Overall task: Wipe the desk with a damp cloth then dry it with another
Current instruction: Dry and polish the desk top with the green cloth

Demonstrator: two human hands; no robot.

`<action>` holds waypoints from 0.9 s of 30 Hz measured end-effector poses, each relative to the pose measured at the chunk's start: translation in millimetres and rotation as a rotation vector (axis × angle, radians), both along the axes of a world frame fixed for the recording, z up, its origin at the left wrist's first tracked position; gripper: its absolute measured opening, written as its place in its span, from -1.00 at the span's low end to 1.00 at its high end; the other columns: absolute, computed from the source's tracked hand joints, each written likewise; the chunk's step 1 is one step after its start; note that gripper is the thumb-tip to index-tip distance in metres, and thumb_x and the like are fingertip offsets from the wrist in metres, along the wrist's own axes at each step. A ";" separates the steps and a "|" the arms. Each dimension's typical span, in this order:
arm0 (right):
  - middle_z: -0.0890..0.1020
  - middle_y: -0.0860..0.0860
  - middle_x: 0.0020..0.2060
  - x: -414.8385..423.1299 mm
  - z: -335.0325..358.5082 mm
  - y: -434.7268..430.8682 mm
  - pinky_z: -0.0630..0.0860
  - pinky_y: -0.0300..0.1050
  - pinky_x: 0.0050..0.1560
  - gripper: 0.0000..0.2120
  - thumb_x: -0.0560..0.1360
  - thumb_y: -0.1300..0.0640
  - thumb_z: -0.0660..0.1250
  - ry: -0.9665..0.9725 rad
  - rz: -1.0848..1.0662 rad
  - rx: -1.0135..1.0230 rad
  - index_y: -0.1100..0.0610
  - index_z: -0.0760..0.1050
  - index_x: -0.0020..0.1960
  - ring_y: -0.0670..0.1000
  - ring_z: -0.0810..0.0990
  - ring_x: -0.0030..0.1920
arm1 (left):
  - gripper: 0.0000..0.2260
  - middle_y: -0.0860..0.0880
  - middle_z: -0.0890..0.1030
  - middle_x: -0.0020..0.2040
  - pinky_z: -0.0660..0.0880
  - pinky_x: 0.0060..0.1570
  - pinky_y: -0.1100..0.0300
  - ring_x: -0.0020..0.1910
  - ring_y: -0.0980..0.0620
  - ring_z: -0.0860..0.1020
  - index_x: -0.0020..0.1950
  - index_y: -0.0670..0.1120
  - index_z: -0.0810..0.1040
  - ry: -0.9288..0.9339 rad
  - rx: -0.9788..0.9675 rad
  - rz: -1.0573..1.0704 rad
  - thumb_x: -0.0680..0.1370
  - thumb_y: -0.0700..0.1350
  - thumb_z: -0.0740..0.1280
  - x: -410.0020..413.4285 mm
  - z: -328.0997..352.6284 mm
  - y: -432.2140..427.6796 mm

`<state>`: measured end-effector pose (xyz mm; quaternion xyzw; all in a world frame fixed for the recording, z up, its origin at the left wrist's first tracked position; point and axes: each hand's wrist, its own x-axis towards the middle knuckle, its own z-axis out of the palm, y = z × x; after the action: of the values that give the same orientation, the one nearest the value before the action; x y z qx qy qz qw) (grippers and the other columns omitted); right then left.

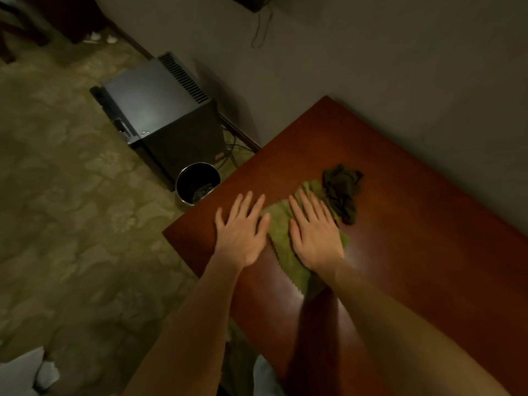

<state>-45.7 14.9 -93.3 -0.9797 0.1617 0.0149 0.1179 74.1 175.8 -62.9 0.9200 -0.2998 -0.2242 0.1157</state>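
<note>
Both hands are lying palm down on the desk (405, 252), holding nothing. The left hand (243, 232) is resting on bare wood near the desk's left corner, fingers straight and spread, its thumb lying at the edge of the green cloth (281, 238). The right hand (314, 235) is pressing flat on that cloth, fingers straight and slightly fanned.

The green cloth is lying spread between and under the hands, one end trailing back beneath the right forearm, the other reaching past the right fingertips. There it is touching the dark cloth (343, 190), which is sitting crumpled in a heap just beyond and to the right of those fingertips, directly in their way.

The wall (371, 67) is running along the desk's far edge, closing off that side. A cord (260, 30) is hanging down it from something dark at the top of the view.

On the floor, a round bin (197, 181) is standing open just beside the desk's left edge, near the left hand, with something shiny showing inside. Behind it a dark box (160, 110) with vent slats along its top is standing by the wall. Cables (231, 150) are lying tangled between box and desk. Patterned carpet (71, 195) is covering the rest of the floor. A pale shape (23, 370) is showing at the lower left corner, too blurred to tell what it is.
</note>
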 end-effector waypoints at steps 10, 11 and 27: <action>0.08 -0.04 0.69 -175.5 -0.6 -13.6 0.04 0.15 0.65 -0.46 0.72 -0.06 0.04 0.059 -0.213 0.029 -0.05 0.12 0.69 0.04 0.02 0.68 | -0.38 -0.08 -0.18 0.73 0.02 0.58 -0.30 0.70 -0.15 -0.07 0.70 0.22 -0.12 -0.099 0.006 -0.148 0.71 0.23 0.09 -43.0 3.1 -94.9; 0.10 -0.02 0.69 -166.4 -3.0 -30.8 0.04 0.16 0.65 -0.47 0.73 -0.07 0.01 0.052 -0.328 0.012 -0.05 0.13 0.69 0.05 0.02 0.69 | -0.36 -0.08 -0.21 0.72 0.06 0.57 -0.30 0.70 -0.17 -0.06 0.69 0.26 -0.16 -0.079 0.012 -0.178 0.70 0.23 0.12 -46.8 6.0 -110.0; 0.04 0.06 0.70 -374.6 0.2 -115.1 -0.05 0.23 0.65 -0.37 0.69 -0.16 -0.17 0.144 -1.399 0.025 0.02 -0.08 0.71 0.10 -0.05 0.69 | -0.50 -0.13 0.31 0.50 0.49 0.30 -0.18 0.38 -0.26 0.41 0.56 0.12 0.29 -0.113 0.020 -0.178 0.65 0.09 0.36 -59.1 12.9 -182.3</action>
<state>-420.3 -100.1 -93.1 -0.6409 0.7611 0.0022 0.1002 15.0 -6.5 -49.9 0.9020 -0.3843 -0.1842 0.0689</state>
